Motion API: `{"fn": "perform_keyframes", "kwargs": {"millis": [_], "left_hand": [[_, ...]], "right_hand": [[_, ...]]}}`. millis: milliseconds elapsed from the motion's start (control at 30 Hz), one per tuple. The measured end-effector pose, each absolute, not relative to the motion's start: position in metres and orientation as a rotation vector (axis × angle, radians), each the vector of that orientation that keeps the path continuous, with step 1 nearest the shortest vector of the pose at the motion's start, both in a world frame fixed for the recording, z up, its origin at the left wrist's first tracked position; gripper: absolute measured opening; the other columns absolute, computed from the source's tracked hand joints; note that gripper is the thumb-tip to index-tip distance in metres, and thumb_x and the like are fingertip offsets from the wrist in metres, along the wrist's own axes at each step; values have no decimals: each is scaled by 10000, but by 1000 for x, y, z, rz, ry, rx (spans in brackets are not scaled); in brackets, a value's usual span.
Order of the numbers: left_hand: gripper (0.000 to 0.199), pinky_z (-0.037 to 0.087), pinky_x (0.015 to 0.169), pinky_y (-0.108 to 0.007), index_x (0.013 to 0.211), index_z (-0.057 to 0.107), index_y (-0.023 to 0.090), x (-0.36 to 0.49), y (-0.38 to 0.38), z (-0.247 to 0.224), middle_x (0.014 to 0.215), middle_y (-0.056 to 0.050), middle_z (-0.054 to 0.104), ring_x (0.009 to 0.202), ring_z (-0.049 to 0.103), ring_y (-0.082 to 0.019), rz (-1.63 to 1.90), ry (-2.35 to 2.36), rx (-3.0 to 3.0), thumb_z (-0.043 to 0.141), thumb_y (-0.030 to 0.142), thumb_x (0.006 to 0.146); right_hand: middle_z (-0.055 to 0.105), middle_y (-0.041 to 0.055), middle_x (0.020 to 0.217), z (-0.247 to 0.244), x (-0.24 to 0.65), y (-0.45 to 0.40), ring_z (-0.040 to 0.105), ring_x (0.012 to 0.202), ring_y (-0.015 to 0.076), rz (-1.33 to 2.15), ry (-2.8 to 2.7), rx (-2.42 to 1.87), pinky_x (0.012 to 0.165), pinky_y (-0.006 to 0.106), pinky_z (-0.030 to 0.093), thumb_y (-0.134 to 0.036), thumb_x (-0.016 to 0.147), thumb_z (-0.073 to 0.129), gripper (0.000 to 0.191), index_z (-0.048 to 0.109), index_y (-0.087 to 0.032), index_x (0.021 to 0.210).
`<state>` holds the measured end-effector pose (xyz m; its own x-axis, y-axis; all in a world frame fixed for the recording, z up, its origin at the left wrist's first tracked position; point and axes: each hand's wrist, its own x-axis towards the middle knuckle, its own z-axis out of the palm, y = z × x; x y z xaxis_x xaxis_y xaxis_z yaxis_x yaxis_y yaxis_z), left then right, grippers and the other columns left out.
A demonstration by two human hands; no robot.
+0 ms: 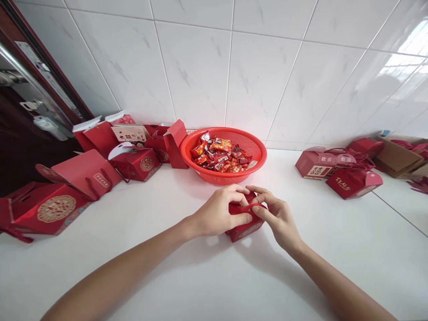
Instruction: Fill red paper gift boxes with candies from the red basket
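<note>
A small red gift box [246, 228] with a gold print on its front stands on the white table in front of me. My left hand [222, 208] grips its top from the left, thumb over the near edge and fingers curled across the lid. From the right, my right hand [276, 214] closes its fingertips on the flaps at the top of the same box. The fingers cover much of the lid, so how far its flaps are folded cannot be made out. Just behind the box sits a red plastic basket [257, 151] heaped with wrapped candies [220, 154].
Several red gift boxes [56, 207] crowd the left side beside a dark door [33, 107]. More red boxes [354, 182] stand on the right near a brown cardboard carton [389, 156]. A tiled wall [197, 67] rises behind the white table [187, 281].
</note>
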<state>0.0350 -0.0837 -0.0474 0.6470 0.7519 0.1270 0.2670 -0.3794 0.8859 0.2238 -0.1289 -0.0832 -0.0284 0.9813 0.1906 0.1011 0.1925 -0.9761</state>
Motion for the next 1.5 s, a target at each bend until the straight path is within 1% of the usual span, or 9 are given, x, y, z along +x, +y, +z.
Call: {"fn": "perform_keyframes", "kwargs": {"millis": [233, 333, 467, 633, 800, 967, 1100, 1267, 1500], "left_hand": [[112, 509, 1033, -419, 772, 708, 198, 34, -82, -48, 1354, -87, 615, 1155, 656, -274, 661, 803, 1961, 749, 296, 807], [182, 527, 1014, -394, 954, 712, 216, 33, -81, -49, 1321, -78, 647, 1185, 647, -274, 701, 848, 1989, 760, 276, 789], [526, 511, 1063, -394, 1336, 582, 236, 33, -79, -55, 1346, -74, 662, 1267, 606, -262, 771, 859, 2106, 726, 278, 831], [296, 428, 1167, -446, 1140, 736, 192, 33, -78, -62, 1408, -110, 638, 1377, 527, -295, 665, 833, 2341, 591, 367, 949], [395, 460, 1150, -429, 1291, 663, 196, 33, -78, -60, 1384, -96, 660, 1368, 542, -276, 683, 813, 2349, 604, 325, 923], [366, 442, 1167, -458, 1215, 709, 210, 31, -74, -59, 1430, -98, 626, 1395, 518, -295, 617, 818, 2336, 603, 392, 916], [418, 464, 1141, -452, 1232, 705, 217, 30, -71, -59, 1488, -99, 562, 1368, 536, -313, 591, 849, 2302, 628, 454, 896], [711, 435, 1152, -459, 1482, 514, 235, 26, -68, -58, 1561, -123, 462, 1443, 440, -334, 510, 1067, 2249, 625, 586, 873], [870, 358, 1165, -551, 1602, 327, 291, 17, -71, -46, 1641, -142, 360, 1514, 314, -390, 168, 1219, 2259, 421, 790, 895]], "right_hand": [[626, 69, 1404, -83, 226, -128, 532, 1341, 309, 981, -1434, -1114, 1124, 482, 378, -422, 851, 715, 168, 707, -254, 839], [651, 72, 1367, -86, 236, -121, 558, 1315, 288, 978, -1348, -1155, 1105, 469, 403, -448, 850, 699, 235, 694, -265, 997], [710, 85, 1204, -94, 257, -110, 644, 1143, 279, 954, -1254, -1436, 1001, 457, 482, -517, 811, 688, 363, 684, -232, 1035], [741, 59, 901, -101, 270, -104, 671, 871, 232, 1088, -1421, -1567, 836, 395, 508, -525, 839, 620, 349, 691, -196, 928], [668, -6, 659, -99, 269, -105, 623, 635, 162, 1308, -1442, -1509, 689, 313, 483, -423, 811, 655, 269, 655, -186, 940], [677, -15, 646, -92, 268, -108, 642, 592, 141, 1441, -1342, -1567, 593, 256, 499, -276, 788, 692, 206, 612, -192, 958], [710, 10, 615, -86, 268, -111, 641, 481, 150, 1594, -1396, -1729, 473, 236, 451, -310, 877, 642, 180, 570, -201, 1000], [761, 34, 713, -90, 268, -109, 709, 633, 154, 1517, -1296, -1592, 603, 234, 528, -212, 802, 730, 218, 623, -189, 990], [741, 43, 693, -94, 264, -99, 642, 537, 130, 1432, -1195, -1614, 527, 236, 473, -280, 806, 750, 138, 659, -177, 794]]}}
